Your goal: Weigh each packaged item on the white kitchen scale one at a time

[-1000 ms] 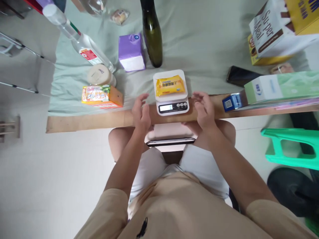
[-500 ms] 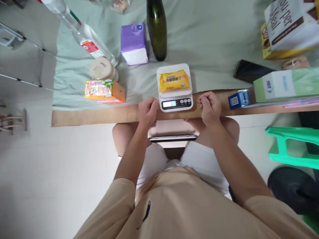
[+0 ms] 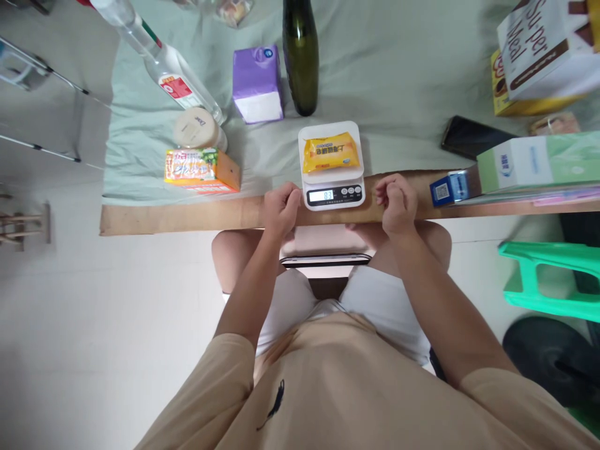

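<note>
In the head view, a yellow packet (image 3: 330, 152) is being carried on the plate of a white scale (image 3: 347, 176), centre of the clock here! Its glossy wrapper is being caught by the light, dark characters are being displayed across the middle, and a small blue mark is being shown near four o'clock on its face; it is being borne flat, its right end tipped slightly toward one o'clock. And 83 is being shown on the lit display (image 3: 321, 195)! At eight o'clock, the left hand (image 3: 281, 209) is being held in a loose fist, just beside the scale, with nothing seen in its grip. At four, the right hand (image 3: 397, 203) is being held loosely curled, fingers bent inward, nothing seen in it either. Beyond, a purple packet (image 3: 257, 84) is being seen between ten and eleven, a green bottle (image 3: 301, 62) at eleven, an orange box (image 3: 201, 170) at nine.
</note>
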Available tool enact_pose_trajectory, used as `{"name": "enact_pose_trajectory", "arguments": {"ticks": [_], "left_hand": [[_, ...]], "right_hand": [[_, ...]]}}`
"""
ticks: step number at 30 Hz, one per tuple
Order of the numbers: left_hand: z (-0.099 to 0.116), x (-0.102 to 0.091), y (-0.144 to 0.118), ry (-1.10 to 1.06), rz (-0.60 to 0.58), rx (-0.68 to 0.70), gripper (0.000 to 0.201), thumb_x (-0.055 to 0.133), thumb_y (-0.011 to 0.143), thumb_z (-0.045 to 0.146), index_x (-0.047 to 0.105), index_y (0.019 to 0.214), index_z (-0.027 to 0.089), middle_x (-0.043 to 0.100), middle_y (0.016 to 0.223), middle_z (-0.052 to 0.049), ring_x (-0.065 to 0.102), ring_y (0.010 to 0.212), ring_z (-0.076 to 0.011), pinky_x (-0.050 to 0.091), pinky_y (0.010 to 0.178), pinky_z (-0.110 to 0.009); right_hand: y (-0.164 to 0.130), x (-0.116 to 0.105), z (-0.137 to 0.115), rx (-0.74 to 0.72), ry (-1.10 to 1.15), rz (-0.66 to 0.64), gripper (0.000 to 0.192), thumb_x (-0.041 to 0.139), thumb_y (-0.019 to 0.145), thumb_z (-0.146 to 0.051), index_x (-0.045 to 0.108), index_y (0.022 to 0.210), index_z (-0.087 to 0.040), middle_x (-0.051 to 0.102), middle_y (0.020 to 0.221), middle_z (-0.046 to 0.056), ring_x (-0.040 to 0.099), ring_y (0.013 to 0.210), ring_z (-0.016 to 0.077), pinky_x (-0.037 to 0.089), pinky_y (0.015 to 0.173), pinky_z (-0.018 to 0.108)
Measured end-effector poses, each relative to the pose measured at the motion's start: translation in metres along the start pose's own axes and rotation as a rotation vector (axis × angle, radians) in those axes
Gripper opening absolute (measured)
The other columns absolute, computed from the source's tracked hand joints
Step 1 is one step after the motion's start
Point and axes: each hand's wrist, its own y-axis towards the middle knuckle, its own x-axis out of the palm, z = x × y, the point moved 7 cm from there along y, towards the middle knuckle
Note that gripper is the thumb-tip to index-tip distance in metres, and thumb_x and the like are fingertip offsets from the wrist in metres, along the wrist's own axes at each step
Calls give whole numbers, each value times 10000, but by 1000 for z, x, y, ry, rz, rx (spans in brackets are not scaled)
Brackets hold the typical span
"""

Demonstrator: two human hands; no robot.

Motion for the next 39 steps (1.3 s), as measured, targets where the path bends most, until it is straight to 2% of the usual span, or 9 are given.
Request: {"name": "enact_pose_trajectory", "arguments": {"ticks": [9,15,22,25,27,29,33,36,39], "left_hand": [[1,0,1,2,6,4,395,489,976,406,566,653,193,537,599,2,502,610,-116,398,652,-284],[2,-1,1,41,26,-5,394,495,966,337,500,605,180,522,586,9,484,608,-104,363,646,-272],[4,-2,3,73,5,-38,357,539,942,287,482,608,176,471,569,25,441,597,-95,327,623,-264],[3,-5,1,27,34,-51,313,540,944,301,520,656,178,490,604,22,458,626,-98,364,648,-255],[2,-11,2,-23,107,-45,263,516,970,336,591,766,187,582,703,5,531,697,-112,430,708,-253],[4,-13,5,-63,164,8,266,502,1000,424,648,960,205,689,935,-36,638,899,-148,505,851,-275],[20,4,20,-81,79,128,451,491,1005,587,587,1319,278,619,1408,-87,562,1379,-231,436,1213,-398],[31,27,31,-66,-31,43,519,534,986,605,558,1408,302,563,1490,-90,491,1476,-273,370,1286,-462],[43,37,31,4,-50,-71,552,575,973,588,581,1412,253,542,1483,-126,460,1500,-322,325,1311,-517]], "right_hand": [[1,0,2,-61,-21,-15,349,492,978,-488,612,818,-202,531,687,5,498,609,115,393,588,282],[-5,3,-1,-63,-165,-46,299,509,967,-466,625,830,-227,569,706,3,508,639,131,400,609,290],[-8,13,-4,-72,-278,-113,250,515,940,-409,655,892,-207,611,719,-4,536,649,123,423,636,274],[-8,13,-10,-90,-292,-85,256,498,947,-416,649,909,-213,627,757,9,563,692,136,461,678,289],[-5,12,-18,-137,-309,-32,258,486,951,-417,650,960,-218,664,882,41,614,818,160,516,772,320],[2,16,-26,-188,-326,5,279,506,939,-414,655,1066,-215,680,1066,78,643,1007,192,549,933,374],[26,38,-27,-204,-346,-46,497,621,895,-416,578,1356,-235,594,1428,97,551,1360,247,434,1225,485],[41,59,-19,-159,-350,-149,628,653,902,-503,501,1465,-269,536,1536,83,497,1443,277,375,1286,525],[45,70,-21,-180,-418,-205,644,612,907,-631,568,1420,-245,585,1490,100,515,1428,309,355,1300,550]]}}
